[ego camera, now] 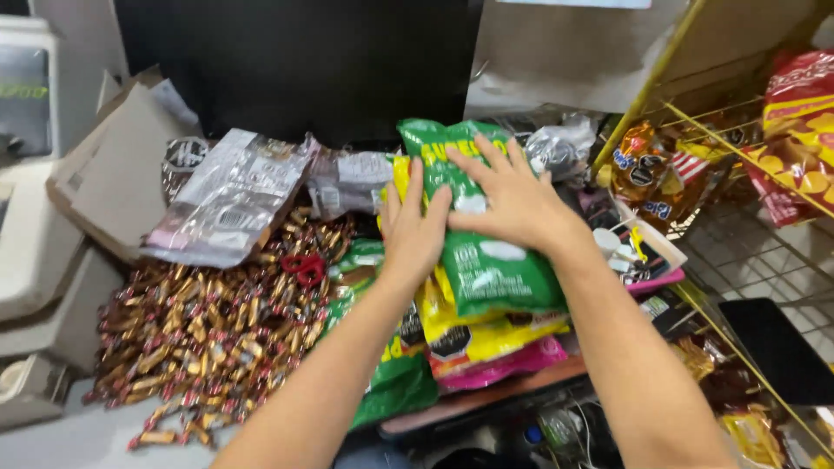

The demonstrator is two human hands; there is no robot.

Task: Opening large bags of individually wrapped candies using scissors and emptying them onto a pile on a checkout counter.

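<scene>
Cluttered shop counter, head view, heaped with sweets and snack packs; dark panel [304,61] at the far side, flattened brown cardboard [113,174] far left, yellow wire rack [747,156] at right.

Item 1: green snack bag [486,252], centre. It lies uppermost on a slanting stack, over a yellow bag [486,334] and a pink bag [504,365], with another green pack [391,382] to the near left of the pile.

Item 2: left hand [415,230]. Fingers loosely spread, palm down against the green snack bag's left edge, fingertips touching its face. Not closed round it; a flat pressing hold rather than a pinch.

Item 3: right hand [512,195]. Fingers fanned wide, palm flat on the upper half of the same bag. Nothing is gripped; the hand rests on the bag.

Item 4: heap of gold-and-red wrapped candies [200,339], left of the stack, spreading toward the near edge. A red scissors handle [302,267] lies on the heap just beside the bags.

Item 5: silver-grey foil packets [234,195], far left of centre, partly over the candies.

Item 6: orange and red crisp bags [799,130] on the rack, well apart from the hands.

Handling note, as a judgement: the bag is air-filled and slippery, so even pressure from both palms should keep it square on the stack; pressing at one edge could send it sliding toward the near side or crush the contents.
</scene>
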